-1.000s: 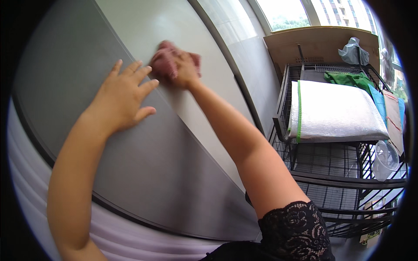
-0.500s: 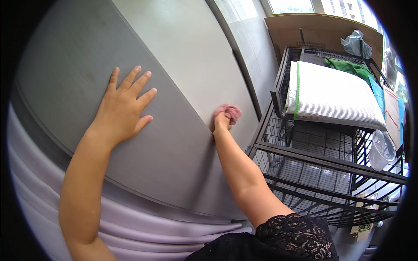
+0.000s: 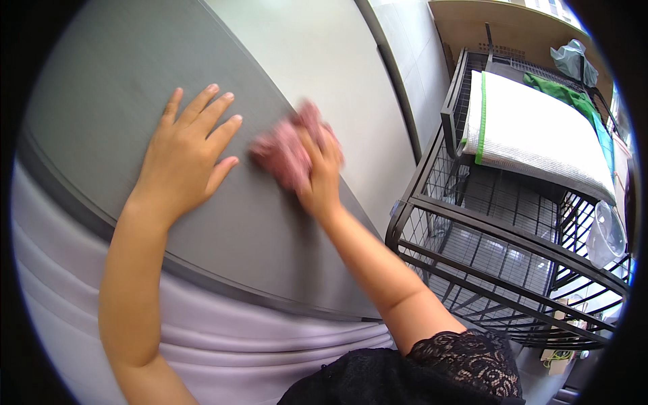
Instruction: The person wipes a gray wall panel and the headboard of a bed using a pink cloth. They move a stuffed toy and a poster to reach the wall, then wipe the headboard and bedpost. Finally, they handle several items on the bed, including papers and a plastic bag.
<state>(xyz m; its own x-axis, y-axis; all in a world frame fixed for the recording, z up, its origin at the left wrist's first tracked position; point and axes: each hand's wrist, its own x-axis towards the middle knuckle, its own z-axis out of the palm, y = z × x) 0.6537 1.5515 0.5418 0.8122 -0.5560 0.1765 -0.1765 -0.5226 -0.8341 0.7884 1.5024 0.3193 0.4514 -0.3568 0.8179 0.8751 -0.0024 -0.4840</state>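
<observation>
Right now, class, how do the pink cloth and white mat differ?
The pink cloth is bunched in the right hand; the white mat lies on the black rack. The cloth shows pink; the mat has green edging. The cloth looks smaller than the mat. Both look pliable.

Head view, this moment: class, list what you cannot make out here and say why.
All in the head view:
Pink cloth: fine texture, lost to blur.
Right hand: palm, hidden by its own back.
Left hand: palm, turned toward the gray panel, likewise hidden.
White panel: upper end, cut off by the top edge.
Black rack: part of its top, covered by the folded white sheet.
</observation>
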